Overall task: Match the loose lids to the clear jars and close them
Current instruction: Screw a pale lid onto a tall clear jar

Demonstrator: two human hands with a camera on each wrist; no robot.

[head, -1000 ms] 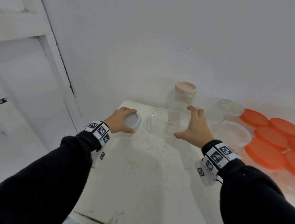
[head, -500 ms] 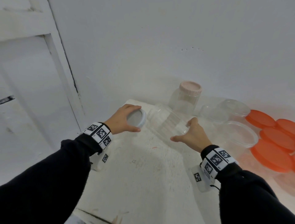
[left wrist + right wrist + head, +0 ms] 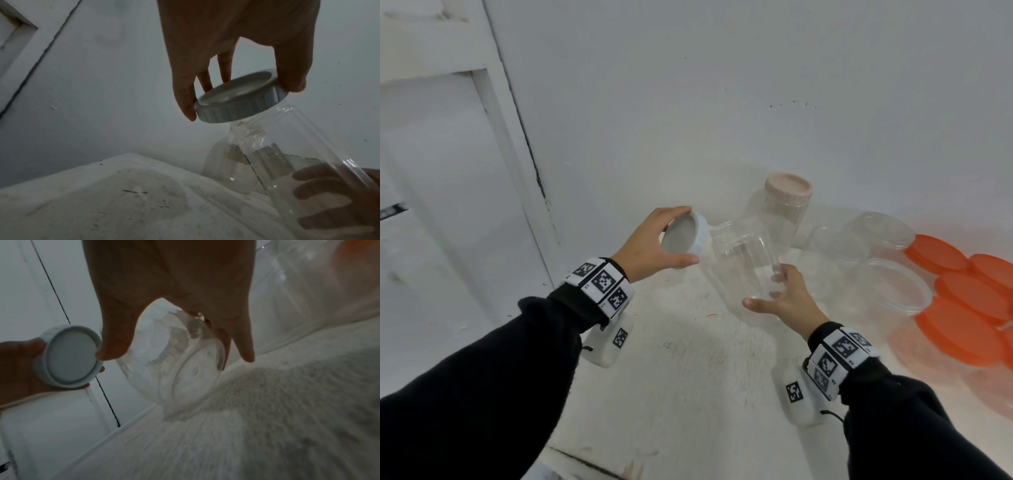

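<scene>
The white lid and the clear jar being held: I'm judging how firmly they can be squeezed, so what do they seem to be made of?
White lid: looks like opaque moulded plastic with a matte finish; vertical ribs run round its rim. Clear jar: likely thin transparent plastic rather than glass, glossy, with moulded threads at the neck and the right hand showing through its wall; glass cannot be ruled out.

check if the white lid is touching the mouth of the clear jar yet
Cannot tell. In the left wrist view the white lid overlaps the clear jar rim; the head view shows them edge to edge, with no plain gap or contact.
</scene>
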